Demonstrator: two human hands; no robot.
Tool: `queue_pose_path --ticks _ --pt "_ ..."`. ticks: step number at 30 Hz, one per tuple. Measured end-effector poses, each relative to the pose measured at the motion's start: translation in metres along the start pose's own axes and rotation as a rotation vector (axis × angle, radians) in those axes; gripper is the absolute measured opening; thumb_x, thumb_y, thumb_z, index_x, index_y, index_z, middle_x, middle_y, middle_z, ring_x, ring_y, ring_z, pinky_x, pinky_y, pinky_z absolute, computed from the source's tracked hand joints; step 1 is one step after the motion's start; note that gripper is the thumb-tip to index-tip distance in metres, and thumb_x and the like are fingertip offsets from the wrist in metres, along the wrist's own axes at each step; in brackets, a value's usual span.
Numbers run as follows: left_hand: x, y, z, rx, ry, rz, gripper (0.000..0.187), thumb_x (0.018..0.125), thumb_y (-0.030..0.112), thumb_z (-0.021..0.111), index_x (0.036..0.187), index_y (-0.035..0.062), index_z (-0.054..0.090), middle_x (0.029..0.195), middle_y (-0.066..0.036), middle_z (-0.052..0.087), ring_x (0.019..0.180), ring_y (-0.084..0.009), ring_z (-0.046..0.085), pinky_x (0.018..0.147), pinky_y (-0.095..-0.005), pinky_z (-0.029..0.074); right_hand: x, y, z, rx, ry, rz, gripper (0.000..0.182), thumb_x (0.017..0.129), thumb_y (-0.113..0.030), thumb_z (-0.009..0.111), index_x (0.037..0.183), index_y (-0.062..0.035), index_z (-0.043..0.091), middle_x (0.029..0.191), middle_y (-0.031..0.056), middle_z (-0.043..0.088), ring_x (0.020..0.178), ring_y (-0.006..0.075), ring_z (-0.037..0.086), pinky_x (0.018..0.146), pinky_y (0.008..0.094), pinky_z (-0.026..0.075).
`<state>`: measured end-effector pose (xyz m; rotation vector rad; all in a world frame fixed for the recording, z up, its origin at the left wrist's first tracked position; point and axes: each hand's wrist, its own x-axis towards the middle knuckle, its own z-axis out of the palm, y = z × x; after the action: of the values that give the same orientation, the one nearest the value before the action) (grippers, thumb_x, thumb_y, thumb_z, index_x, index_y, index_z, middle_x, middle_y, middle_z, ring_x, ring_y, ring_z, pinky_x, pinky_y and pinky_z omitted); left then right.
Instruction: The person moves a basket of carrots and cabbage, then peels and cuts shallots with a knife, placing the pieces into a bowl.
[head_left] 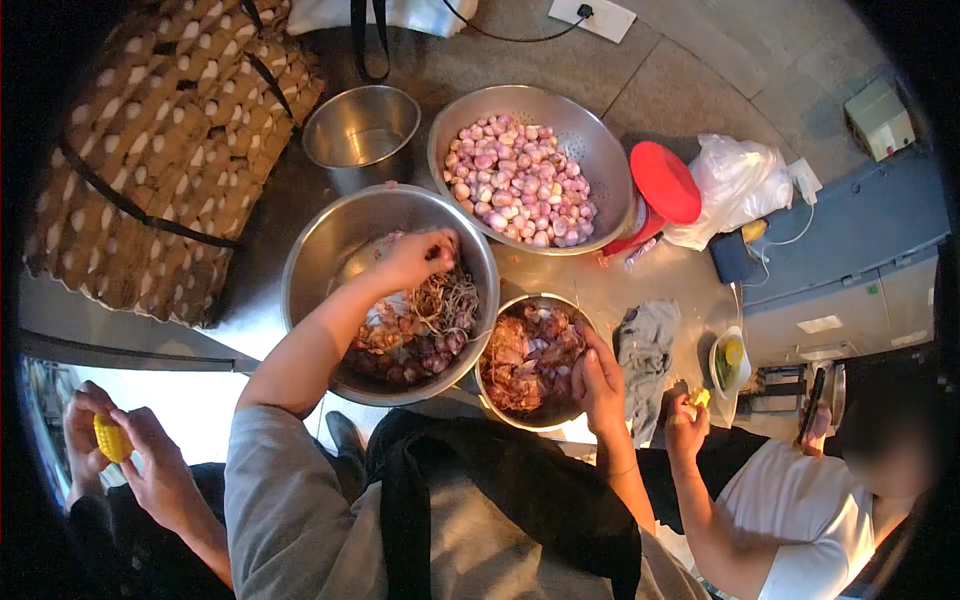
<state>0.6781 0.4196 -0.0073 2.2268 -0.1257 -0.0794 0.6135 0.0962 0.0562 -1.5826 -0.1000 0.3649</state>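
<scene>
Over the large steel bowl, my left hand has its fingers curled together; what they hold, if anything, is too small to name. Beneath it lie unpeeled shallots, stringy roots and loose skins. My right hand rests at the right rim of a smaller steel bowl, fingers extended along its edge, thumb on the inner side. Brown and purple skins fill that smaller bowl. Behind both, a steel colander holds many peeled pink shallots.
An empty steel bowl and stacked egg trays stand at left. A red lid, white plastic bag and grey cloth lie at right. People on both sides hold yellow corn pieces.
</scene>
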Motion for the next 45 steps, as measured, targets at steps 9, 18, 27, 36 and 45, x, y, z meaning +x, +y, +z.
queue_pose_path --ticks 9,18,27,36,45 --pt "-0.004 0.017 -0.003 -0.193 0.084 -0.201 0.024 0.082 0.01 0.058 0.1 0.0049 0.043 0.081 -0.005 0.05 0.077 -0.0147 0.053 0.067 -0.0298 0.045 0.001 0.004 -0.002 -0.054 0.006 -0.01 0.04 0.093 -0.021 0.038 0.127 0.0007 0.038 0.055 -0.0032 0.036 0.047 0.0055 0.033 0.044 0.0184 0.028" --pt "0.002 -0.005 0.001 0.112 0.002 -0.131 0.025 0.073 0.012 0.064 0.09 0.0048 0.047 0.078 -0.009 0.053 0.075 -0.024 0.054 0.068 -0.0374 0.044 0.001 0.005 -0.004 -0.024 -0.01 0.009 0.04 0.093 -0.02 0.039 0.128 0.0008 0.036 0.056 -0.0037 0.036 0.048 0.0049 0.033 0.046 0.0192 0.031" --pt "0.003 -0.022 -0.004 0.166 -0.008 -0.065 0.023 0.074 0.013 0.063 0.089 0.0038 0.048 0.081 -0.013 0.057 0.074 -0.0252 0.056 0.065 -0.0342 0.044 0.003 0.007 -0.003 0.025 -0.02 0.009 0.039 0.094 -0.019 0.039 0.128 -0.0016 0.036 0.057 -0.0032 0.035 0.049 0.0052 0.034 0.049 0.0209 0.036" --pt "0.001 -0.01 0.006 0.048 -0.072 -0.16 0.022 0.08 0.021 0.057 0.094 0.005 0.05 0.09 -0.015 0.059 0.086 -0.028 0.057 0.075 -0.0364 0.043 0.002 0.008 -0.002 0.062 -0.01 0.04 0.038 0.093 -0.019 0.04 0.128 -0.0024 0.036 0.057 -0.0037 0.034 0.049 0.005 0.033 0.049 0.0207 0.036" --pt "-0.002 0.002 0.009 0.315 -0.132 -0.216 0.023 0.077 0.018 0.058 0.095 0.0064 0.048 0.091 -0.015 0.059 0.09 -0.0324 0.056 0.075 -0.0408 0.043 0.002 0.006 -0.002 0.094 -0.004 0.074 0.038 0.094 -0.018 0.039 0.128 -0.0027 0.037 0.057 -0.0039 0.034 0.05 0.0049 0.033 0.052 0.0212 0.04"
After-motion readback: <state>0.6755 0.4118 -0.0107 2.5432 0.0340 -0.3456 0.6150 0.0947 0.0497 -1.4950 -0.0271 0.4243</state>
